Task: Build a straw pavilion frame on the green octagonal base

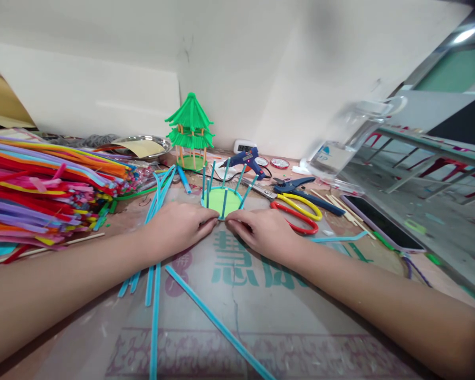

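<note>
A round light-green base point(230, 202) with a blue rim lies flat, and several thin dark-blue posts point(244, 193) stand up from it. At its near edge my left hand point(182, 227) is closed, thumb and fingertips pinched on the rim. My right hand point(263, 232) pinches the same rim just to the right, so the fingertips of both hands nearly meet around the front post. Light-blue pipe cleaners point(154, 295) lie beside and under my left forearm. One loose light-blue pipe cleaner point(217, 322) runs diagonally across the plastic sheet in front of me.
Colourful pipe cleaner bundles point(43, 195) fill the left side. A green pagoda model point(190, 129) stands behind, near a blue glue gun point(247, 161). Scissors point(296, 211), blue pliers point(293, 184), a phone point(382, 221) and a clear bottle point(344, 140) are on the right.
</note>
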Demonstrator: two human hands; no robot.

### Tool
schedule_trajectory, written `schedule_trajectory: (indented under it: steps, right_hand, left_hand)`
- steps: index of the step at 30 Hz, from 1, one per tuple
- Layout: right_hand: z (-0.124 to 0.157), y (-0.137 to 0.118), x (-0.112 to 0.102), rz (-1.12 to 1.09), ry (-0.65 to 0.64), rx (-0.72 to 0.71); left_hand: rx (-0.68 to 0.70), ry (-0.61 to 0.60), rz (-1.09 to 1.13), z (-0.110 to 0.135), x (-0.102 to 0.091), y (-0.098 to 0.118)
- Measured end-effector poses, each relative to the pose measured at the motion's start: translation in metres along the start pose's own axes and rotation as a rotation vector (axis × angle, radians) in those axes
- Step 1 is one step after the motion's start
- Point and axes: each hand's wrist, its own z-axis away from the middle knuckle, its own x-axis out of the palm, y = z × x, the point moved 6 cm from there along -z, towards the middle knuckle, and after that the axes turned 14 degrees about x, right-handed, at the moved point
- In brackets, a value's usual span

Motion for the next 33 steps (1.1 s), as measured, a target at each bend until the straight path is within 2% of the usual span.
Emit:
schedule_trajectory:
  steps: [28, 33]
  right_hand:
    - [-0.001, -0.001, 0.002, -0.024, -0.008, 0.005]
    - [0.0, 0.006, -0.008, -0.188, 0.032, 0.088]
  left_hand:
    - [-0.006, -0.009, -0.008, -0.001, 0.001, 0.0]
    - [-0.028, 0.052, 0.033, 0.001, -0.009, 0.001]
